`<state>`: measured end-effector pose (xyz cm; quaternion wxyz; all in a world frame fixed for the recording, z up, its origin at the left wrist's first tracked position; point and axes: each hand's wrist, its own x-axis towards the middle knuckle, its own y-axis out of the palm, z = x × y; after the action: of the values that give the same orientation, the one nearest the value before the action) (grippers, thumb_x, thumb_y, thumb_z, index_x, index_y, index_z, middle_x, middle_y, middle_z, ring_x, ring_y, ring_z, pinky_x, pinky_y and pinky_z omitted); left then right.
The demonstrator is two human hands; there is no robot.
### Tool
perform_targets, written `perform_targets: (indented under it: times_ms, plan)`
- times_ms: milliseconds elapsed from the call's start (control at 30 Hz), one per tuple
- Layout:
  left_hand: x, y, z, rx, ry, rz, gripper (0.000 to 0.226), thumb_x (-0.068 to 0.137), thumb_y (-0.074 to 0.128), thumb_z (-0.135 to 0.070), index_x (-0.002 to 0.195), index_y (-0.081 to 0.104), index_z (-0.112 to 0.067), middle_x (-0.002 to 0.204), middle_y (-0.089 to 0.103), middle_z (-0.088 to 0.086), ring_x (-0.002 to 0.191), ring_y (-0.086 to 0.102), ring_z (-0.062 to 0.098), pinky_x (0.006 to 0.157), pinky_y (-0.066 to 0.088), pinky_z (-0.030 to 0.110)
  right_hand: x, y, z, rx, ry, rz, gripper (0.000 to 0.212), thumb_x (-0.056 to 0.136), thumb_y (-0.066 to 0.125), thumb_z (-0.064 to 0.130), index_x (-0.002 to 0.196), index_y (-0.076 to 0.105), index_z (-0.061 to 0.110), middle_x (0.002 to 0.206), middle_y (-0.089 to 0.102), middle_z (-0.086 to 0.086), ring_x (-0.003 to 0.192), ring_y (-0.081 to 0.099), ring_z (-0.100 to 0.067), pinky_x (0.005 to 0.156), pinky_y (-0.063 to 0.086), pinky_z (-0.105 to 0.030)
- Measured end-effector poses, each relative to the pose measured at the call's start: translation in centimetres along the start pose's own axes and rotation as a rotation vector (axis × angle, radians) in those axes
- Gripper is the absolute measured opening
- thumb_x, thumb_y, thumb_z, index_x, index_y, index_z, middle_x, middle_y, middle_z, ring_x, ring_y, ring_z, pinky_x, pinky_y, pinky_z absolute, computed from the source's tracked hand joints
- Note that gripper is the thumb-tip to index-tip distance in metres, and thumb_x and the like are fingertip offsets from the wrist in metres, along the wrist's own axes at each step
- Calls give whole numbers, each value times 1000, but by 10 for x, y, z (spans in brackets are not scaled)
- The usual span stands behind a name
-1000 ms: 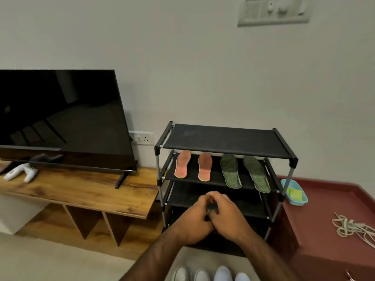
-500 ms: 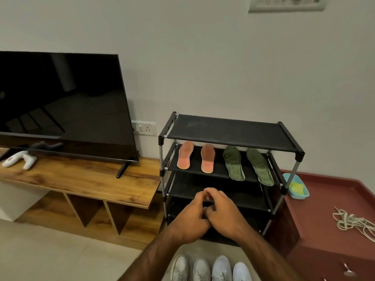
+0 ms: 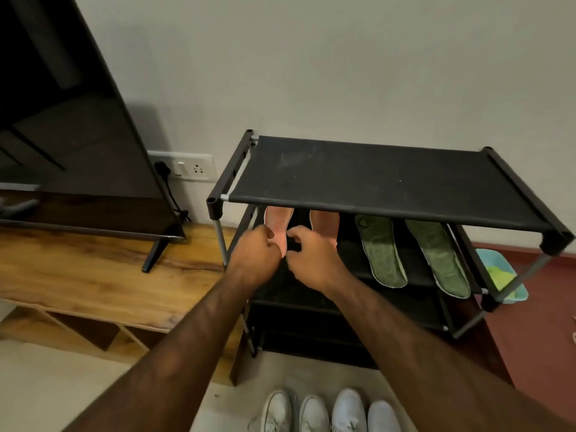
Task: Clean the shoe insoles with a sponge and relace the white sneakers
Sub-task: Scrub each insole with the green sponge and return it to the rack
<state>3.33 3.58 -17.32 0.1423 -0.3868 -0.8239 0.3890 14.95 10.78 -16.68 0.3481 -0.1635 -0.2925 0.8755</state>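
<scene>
Lying front-to-back, pink insole [image 3: 278, 222] — near end between left hand [image 3: 256, 248] and right hand [image 3: 312, 260].

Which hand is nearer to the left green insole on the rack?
Right. The right hand is left of the left green insole, at the pink insoles; the left hand is farther left, near the rack's post.

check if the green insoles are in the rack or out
In: both green insoles lie flat, side by side, on the rack's second shelf, below the top one.
</scene>
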Motion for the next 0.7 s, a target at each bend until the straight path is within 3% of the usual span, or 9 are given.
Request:
perform_targets:
  times_ms: [67,167,300,467,533,633,700]
  plan:
    - [26,1,-3,102,-45,73,15,100,54,-23,109,59,-12,107,66,8,94,65,23,80,56,37,24,8,2,-11,70,30,54,92,60,12,145,52,20,122,70,-8,105,69,-27,87,61,-47]
    - [47,12,3,134,-96,216,19,100,54,-21,112,63,-10,105,69,11,94,69,26,87,60,43,43,17,-2,-45,192,101,60,93,57,9,150,46,23,125,67,-7,102,69,-23,84,62,-43]
    - [56,28,23,120,-137,251,28,102,55,-32,117,61,-9,104,70,11,91,70,26,85,60,44,49,24,-12,-12,250,186,53,91,53,4,142,52,20,117,66,-5,95,69,-22,80,64,-44]
    - [59,33,28,77,-172,216,25,98,56,-20,97,72,0,83,73,15,77,73,30,74,63,44,50,35,-16,14,287,239,51,96,50,5,145,49,19,137,52,-7,97,68,-25,76,65,-42]
    - [55,34,26,-54,-206,214,25,98,56,-14,94,73,4,83,74,20,76,74,34,74,64,47,47,38,-15,78,294,244,46,97,48,4,141,52,16,135,54,-8,99,68,-26,78,65,-41]
    - [43,33,27,-343,-280,117,20,91,56,-2,91,69,14,81,68,23,81,71,45,74,64,54,35,40,-16,188,283,172,33,96,45,3,120,64,12,115,67,-10,92,71,-25,78,65,-45]
    - [34,28,28,-442,-328,62,18,89,55,-1,92,68,11,81,63,20,76,66,38,70,61,45,25,39,-15,235,265,113,26,93,48,3,106,68,14,103,70,-7,93,71,-26,82,62,-52]
